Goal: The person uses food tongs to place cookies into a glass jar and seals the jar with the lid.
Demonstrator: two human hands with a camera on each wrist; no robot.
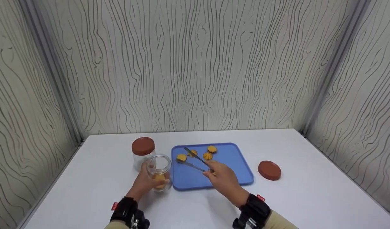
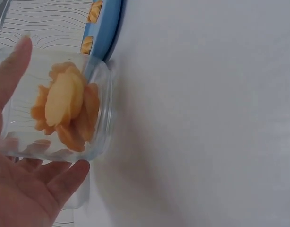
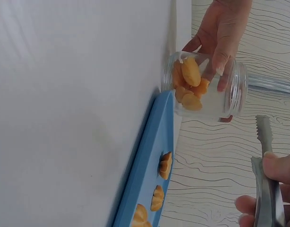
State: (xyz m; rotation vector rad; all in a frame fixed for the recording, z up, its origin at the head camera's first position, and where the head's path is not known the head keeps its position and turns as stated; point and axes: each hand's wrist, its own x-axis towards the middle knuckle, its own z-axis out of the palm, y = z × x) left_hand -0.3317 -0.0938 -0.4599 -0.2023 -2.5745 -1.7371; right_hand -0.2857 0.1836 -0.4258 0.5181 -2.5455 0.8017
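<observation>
1. On the white table (image 1: 309, 190), left hand (image 1: 147, 183) is curling its fingers round an open glass jar (image 1: 159, 171), which is standing just beside the left edge of the blue tray (image 1: 233, 162) and is holding several orange cookies (image 2: 67, 111)
2. Right hand (image 1: 225, 179) is pinching metal tongs (image 1: 193, 160) by the handle end; their tips are lying spread over the tray, between two of the cookies there
3. Three loose cookies (image 1: 207, 156) are lying at the far part of the tray
4. Second jar (image 1: 143, 152), closed with a brown lid, is standing just behind the open one
5. Loose brown lid (image 1: 269, 170) is lying flat on the table, right of the tray
</observation>
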